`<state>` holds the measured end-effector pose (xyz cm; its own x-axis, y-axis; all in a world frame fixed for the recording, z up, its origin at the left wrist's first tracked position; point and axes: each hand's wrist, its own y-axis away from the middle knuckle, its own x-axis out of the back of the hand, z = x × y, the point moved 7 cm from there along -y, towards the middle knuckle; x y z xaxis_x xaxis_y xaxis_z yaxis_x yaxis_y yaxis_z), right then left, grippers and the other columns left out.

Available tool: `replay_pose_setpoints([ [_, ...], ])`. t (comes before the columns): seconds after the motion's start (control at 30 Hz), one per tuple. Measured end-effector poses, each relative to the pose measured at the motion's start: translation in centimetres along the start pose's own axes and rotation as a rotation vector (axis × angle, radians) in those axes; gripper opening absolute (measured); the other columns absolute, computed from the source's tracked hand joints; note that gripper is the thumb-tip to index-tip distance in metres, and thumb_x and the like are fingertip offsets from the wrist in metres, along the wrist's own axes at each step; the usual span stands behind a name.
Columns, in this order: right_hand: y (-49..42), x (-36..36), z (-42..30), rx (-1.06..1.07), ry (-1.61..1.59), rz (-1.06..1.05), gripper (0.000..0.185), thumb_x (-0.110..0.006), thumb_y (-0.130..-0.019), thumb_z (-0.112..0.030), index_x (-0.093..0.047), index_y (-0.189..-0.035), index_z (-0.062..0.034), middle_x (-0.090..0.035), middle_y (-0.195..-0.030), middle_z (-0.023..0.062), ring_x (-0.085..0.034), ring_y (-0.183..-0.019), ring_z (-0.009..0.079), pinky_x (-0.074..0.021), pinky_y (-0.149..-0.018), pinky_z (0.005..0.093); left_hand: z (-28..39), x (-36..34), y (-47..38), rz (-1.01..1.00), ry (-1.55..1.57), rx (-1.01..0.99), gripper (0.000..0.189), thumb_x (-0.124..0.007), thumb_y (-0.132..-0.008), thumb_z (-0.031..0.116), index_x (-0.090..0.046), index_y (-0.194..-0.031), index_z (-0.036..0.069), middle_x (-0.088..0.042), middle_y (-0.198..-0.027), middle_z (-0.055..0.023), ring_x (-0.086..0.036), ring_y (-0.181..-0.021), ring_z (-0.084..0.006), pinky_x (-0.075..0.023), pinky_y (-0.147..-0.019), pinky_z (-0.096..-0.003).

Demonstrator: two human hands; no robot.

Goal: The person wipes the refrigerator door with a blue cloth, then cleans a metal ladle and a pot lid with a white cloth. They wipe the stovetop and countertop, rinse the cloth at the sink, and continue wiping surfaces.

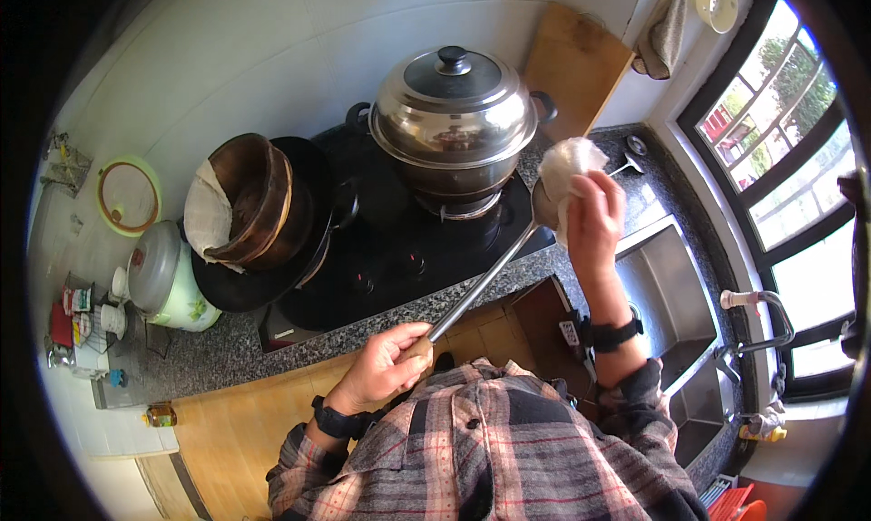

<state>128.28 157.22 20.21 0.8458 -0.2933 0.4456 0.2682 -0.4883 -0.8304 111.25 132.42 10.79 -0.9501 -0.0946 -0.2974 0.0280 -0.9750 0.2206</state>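
Note:
My left hand (386, 366) grips the wooden handle end of a long metal ladle (480, 284), which slants up and to the right. At its far end the bowl (542, 206) is partly covered by a bunched white cloth (570, 161). My right hand (599, 215) holds this cloth against the bowl. Left of the cloth, a lidded stainless steel pot (454, 123) stands on the black cooktop (391, 238). A dark wooden steamer barrel (262, 194), white cloth (206, 215) draped over its side, sits in a black wok (235, 296).
A sink (670, 283) with a faucet (776, 323) lies to the right, under a window. A wooden cutting board (578, 68) leans on the back wall. A second ladle (633, 163) lies in the corner. A lidded, leaf-patterned pot (173, 283) stands at the left.

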Motion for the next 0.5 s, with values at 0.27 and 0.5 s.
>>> replay_pose_setpoints([
  [0.27,3.0,-3.1,3.6,-0.282,-0.162,-0.321,0.017,-0.061,-0.074,-0.005,-0.064,-0.091,-0.0072,-0.056,-0.087,0.0170,-0.060,-0.076,0.0369,-0.0518,-0.071,0.0403,-0.2,-0.2,-1.3,-0.012,-0.124,-0.018,0.045,-0.057,-0.090,-0.001,-0.044,-0.133,-0.002,-0.057,-0.087,-0.0065,-0.050,-0.060,-0.0072,-0.0427,-0.051,-0.0206],
  [0.5,7.4,-0.8,2.3,-0.818,-0.786,-0.596,0.021,-0.058,-0.083,-0.006,-0.066,-0.101,-0.0008,-0.064,-0.087,0.0012,-0.059,-0.081,0.0091,-0.0488,-0.073,0.0253,-0.2,1.0,-2.6,0.019,0.012,0.010,0.041,-0.057,-0.091,0.004,-0.045,-0.129,-0.005,-0.059,-0.088,-0.0074,-0.050,-0.058,-0.0064,-0.0413,-0.049,-0.0190],
])
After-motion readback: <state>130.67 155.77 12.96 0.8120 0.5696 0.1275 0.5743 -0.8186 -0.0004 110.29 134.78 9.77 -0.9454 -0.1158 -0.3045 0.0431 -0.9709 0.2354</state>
